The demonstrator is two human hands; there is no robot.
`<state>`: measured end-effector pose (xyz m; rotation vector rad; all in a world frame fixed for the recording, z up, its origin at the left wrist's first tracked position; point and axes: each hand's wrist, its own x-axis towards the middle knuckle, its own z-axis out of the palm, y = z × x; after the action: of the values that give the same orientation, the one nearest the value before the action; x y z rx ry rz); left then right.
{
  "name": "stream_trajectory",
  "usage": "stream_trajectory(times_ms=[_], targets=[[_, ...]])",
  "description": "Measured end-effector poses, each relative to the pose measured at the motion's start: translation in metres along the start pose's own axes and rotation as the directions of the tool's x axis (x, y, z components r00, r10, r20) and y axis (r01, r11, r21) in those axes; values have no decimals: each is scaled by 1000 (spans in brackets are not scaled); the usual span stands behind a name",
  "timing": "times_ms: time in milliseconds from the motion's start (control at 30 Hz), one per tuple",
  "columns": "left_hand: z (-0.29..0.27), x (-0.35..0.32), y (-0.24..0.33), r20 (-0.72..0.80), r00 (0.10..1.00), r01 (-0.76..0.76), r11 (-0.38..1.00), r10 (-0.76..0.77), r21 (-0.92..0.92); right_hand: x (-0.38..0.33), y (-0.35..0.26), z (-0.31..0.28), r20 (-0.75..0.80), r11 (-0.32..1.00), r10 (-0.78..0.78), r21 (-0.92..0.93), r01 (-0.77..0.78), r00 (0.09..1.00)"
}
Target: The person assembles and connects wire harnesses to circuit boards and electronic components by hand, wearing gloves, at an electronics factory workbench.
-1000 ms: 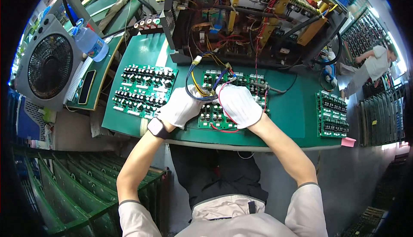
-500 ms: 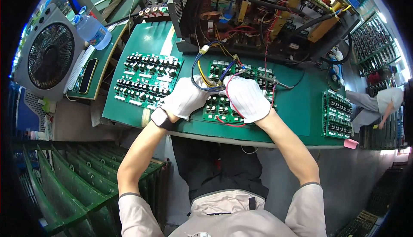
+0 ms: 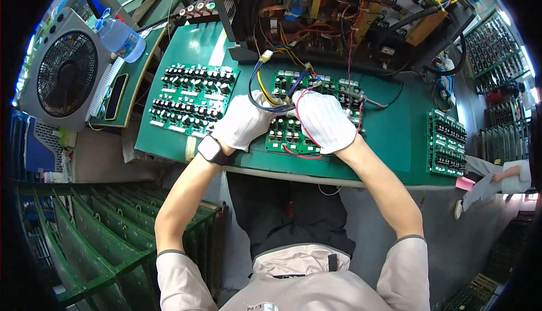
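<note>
Both my hands wear white gloves and meet over a green circuit board panel [image 3: 276, 141], whose middle they partly cover. My left hand [image 3: 244, 123] is closed on a wire bundle [image 3: 252, 82] of dark and yellow wires, which loops up to a white connector [image 3: 266, 56]. Against it, my right hand [image 3: 326, 122] is closed too, its fingertips by the wires; what they pinch is hidden. A red wire [image 3: 298, 113] runs along the right glove and down to the board's front edge. Behind the right hand, a grey cable with a metal end [image 3: 372, 102] lies over the panel.
An opened machine chassis [image 3: 316, 34] full of wiring stands at the table's back. More board panels lie left [image 3: 192, 93] and right [image 3: 446, 144]. A fan [image 3: 68, 74], water bottle [image 3: 121, 40] and phone [image 3: 116, 97] are far left. Green racks [image 3: 107, 237] stand below; another person [image 3: 497, 178] is at right.
My hands stay together over the board, with only slight finger and wire shifts. The view has shifted a little. At the far right the other person has moved nearer the table's corner.
</note>
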<state>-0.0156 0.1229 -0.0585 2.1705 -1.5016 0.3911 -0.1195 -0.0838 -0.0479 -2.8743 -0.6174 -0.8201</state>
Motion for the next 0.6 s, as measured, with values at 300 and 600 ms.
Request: stream_trajectory(times_ms=[300, 600], targets=[[-2, -3, 5, 52, 994, 94, 996, -94, -2, -4, -1, 3, -216, 992, -118, -76, 104, 969], [-16, -7, -18, 45, 996, 91, 945, -81, -315, 2, 2, 2, 87, 999, 40, 24, -42, 995]])
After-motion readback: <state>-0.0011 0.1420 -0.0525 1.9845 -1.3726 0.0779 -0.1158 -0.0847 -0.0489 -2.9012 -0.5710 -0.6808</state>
